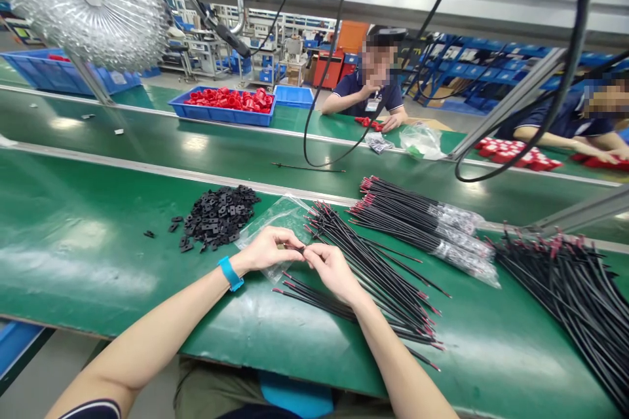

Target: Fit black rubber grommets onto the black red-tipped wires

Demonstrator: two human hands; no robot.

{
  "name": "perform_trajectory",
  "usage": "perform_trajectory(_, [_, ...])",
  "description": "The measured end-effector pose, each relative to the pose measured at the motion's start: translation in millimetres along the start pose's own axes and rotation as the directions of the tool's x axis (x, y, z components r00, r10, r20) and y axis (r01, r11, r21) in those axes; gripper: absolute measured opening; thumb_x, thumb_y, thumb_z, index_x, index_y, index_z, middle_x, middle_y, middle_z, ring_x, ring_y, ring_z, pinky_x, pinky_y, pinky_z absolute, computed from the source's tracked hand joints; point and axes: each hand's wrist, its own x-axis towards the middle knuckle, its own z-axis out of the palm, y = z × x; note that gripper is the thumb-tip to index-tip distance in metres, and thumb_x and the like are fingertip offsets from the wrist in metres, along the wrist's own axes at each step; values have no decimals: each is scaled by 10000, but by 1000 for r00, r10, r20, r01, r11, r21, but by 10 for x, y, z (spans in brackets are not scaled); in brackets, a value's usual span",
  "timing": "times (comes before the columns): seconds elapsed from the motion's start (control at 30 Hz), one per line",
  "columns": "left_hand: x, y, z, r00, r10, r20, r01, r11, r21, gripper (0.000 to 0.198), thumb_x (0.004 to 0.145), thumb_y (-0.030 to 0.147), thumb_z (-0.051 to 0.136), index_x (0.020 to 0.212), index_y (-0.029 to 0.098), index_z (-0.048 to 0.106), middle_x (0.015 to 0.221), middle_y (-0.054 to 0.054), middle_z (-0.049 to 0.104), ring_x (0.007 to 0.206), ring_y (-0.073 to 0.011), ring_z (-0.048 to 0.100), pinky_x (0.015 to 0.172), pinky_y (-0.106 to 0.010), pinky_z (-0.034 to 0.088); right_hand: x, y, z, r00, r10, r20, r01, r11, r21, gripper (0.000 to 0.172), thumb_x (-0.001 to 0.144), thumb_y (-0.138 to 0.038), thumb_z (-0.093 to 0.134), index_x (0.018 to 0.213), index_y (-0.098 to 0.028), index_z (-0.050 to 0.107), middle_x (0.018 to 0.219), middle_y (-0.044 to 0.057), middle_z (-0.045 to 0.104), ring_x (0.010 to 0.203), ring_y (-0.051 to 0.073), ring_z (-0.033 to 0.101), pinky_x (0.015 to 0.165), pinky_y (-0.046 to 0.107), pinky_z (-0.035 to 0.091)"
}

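Note:
My left hand (pixel 272 247), with a blue band on its wrist, is closed in a pinch on a small dark part (pixel 293 249). Against its fingertips, my right hand (pixel 334 270) is closed too; what lies in its fingers is mostly hidden. Just left of the hands is a heap of small black plastic clips (pixel 219 216). A clear plastic bag (pixel 275 216) lies flat behind and partly under my left hand. Black cables with reddish ends (pixel 378 268) spread beside and beneath my right hand, and a few more cables (pixel 314 301) lie in front.
Bagged cable bundles (pixel 417 222) lie behind right; a larger cable pile (pixel 565 288) fills the far right. Beyond the rail are a loose cable (pixel 309 167) and a blue tray (pixel 221 119) of red parts. Black cords (pixel 307 118) hang overhead. Two people work opposite.

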Motion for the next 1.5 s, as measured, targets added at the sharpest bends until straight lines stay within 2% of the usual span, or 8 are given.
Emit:
perform_trajectory(0.17, [6,41,-13,998,56,16,-57,996,69,282,753,408,754,864,149,747,793,-51,671,732,-147,601,698,-254,477,8,24,-6,999,17,47,-19,998,61,403,919,-421,490,606,-169,526,572,-29,459,560,112,405,558,224,332])
perform_trajectory(0.33, [43,-66,-57,996,78,35,-82,986,147,291,791,396,720,957,159,753,811,-57,678,733,-148,591,678,-252,450,23,48,-15,997,-45,-57,34,982,-185,381,936,-362,489,618,-177,587,632,-2,563,625,139,505,640,250,383])
perform_trajectory(0.63, [38,18,-99,996,86,-6,-84,982,169,259,800,360,712,969,168,749,881,-68,688,804,-170,618,751,-279,469,18,62,-19,989,-84,-122,62,983,-174,232,910,-358,571,893,-204,743,723,27,656,619,155,570,599,259,441])
perform_trajectory(1.0, [36,-27,-83,991,133,-1,-132,981,144,247,791,353,731,947,164,756,845,-67,697,782,-164,626,735,-271,473,-20,-12,-15,974,-204,-97,155,917,-367,286,965,-326,500,833,-215,728,730,33,642,664,163,586,675,275,435])
perform_trajectory(1.2, [30,-57,-14,989,149,-13,-146,982,122,241,789,359,734,916,155,755,849,-77,709,785,-172,642,735,-278,488,-22,6,-24,981,-188,-42,157,905,-395,325,978,-288,478,734,-210,677,696,17,627,657,156,586,675,265,417])
perform_trajectory(1.3, [50,-18,-104,986,159,48,-166,968,187,303,809,380,710,1012,156,733,914,-84,706,814,-173,642,759,-278,495,-19,-8,-54,979,-200,-41,163,888,-430,292,981,-303,481,809,-215,699,730,22,644,681,160,601,685,267,428])
perform_trajectory(1.4, [70,15,-347,986,165,-4,-150,905,398,371,855,390,651,1156,174,666,1042,-88,680,869,-175,631,814,-292,493,-6,4,-127,950,-280,-139,152,802,-577,258,988,-315,479,947,-204,708,843,48,672,763,173,620,714,276,436])
perform_trajectory(1.5, [77,-38,-631,968,187,-169,20,612,791,276,909,340,563,1084,162,681,1033,-107,655,961,-229,588,865,-354,460,18,56,-233,920,-333,-205,47,615,-787,217,974,-276,510,1001,-174,700,937,86,665,860,209,604,742,307,429])
